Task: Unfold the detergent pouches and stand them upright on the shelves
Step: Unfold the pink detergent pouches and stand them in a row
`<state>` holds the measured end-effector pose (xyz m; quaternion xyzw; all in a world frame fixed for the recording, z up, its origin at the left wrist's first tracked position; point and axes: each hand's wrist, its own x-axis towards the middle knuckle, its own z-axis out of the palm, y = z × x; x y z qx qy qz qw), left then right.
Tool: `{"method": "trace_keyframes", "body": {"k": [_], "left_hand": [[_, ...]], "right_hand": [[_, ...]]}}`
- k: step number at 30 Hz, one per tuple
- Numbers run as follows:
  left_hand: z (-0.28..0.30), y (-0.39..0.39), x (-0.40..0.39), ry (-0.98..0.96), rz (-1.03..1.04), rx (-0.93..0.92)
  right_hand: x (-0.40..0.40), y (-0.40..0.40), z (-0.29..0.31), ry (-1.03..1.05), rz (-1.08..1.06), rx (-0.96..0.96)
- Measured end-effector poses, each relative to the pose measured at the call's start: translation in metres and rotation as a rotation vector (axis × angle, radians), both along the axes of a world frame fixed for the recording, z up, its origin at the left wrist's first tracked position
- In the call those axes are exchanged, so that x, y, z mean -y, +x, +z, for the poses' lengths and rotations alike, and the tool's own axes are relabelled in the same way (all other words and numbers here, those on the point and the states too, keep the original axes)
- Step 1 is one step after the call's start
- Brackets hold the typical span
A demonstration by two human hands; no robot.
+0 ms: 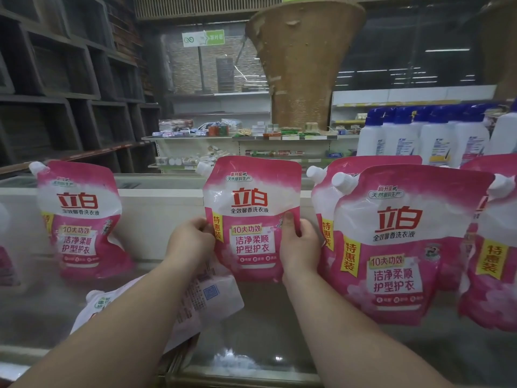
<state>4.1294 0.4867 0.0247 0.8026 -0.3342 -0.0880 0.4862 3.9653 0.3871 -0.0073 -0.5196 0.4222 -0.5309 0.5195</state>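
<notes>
While upright, the middle pouch is pinched between left hand and right hand.

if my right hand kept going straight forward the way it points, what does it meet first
Probably the low white back wall behind the held pouch; the right hand has its grip on that pouch's right edge. Depth is unclear.

The head view looks forward and slightly down, close over the shelf, aisle beyond.
</notes>
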Motion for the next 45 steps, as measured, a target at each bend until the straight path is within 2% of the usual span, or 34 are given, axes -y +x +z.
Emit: {"method": "trace_keyframes", "body": {"k": [6, 9, 13, 21, 28, 30, 40, 45], "left_hand": [[0.003, 0.006, -0.005, 0.028, -0.004, -0.027], [0.003, 0.009, -0.01, 0.052, 0.004, 0.044], [0.002, 0.002, -0.024, 0.003, -0.007, 0.031], [-0.002, 0.004, -0.066, -0.05, -0.082, 0.095], [-0.01, 0.01, -0.104, -0.066, -0.174, 0.119], [-0.012, 0.012, -0.115, -0.04, -0.195, 0.178], [-0.03, 0.025, -0.173, 0.148, -0.34, 0.612], [-0.045, 0.028, -0.199, 0.132, -0.356, 0.677]], "right_hand": [[-0.005, 0.005, -0.01, -0.07, -0.048, -0.05], [-0.006, 0.009, -0.014, -0.106, -0.117, -0.092], [-0.006, 0.008, -0.012, -0.165, -0.177, -0.144], [-0.035, -0.011, 0.004, -0.041, -0.135, -0.197], [-0.083, -0.011, -0.007, -0.091, -0.227, -0.264], [-0.099, -0.005, -0.014, -0.186, -0.188, -0.283], [-0.171, 0.026, -0.021, -0.615, 0.197, -0.819], [-0.197, 0.034, -0.026, -0.73, 0.279, -0.932]]}}
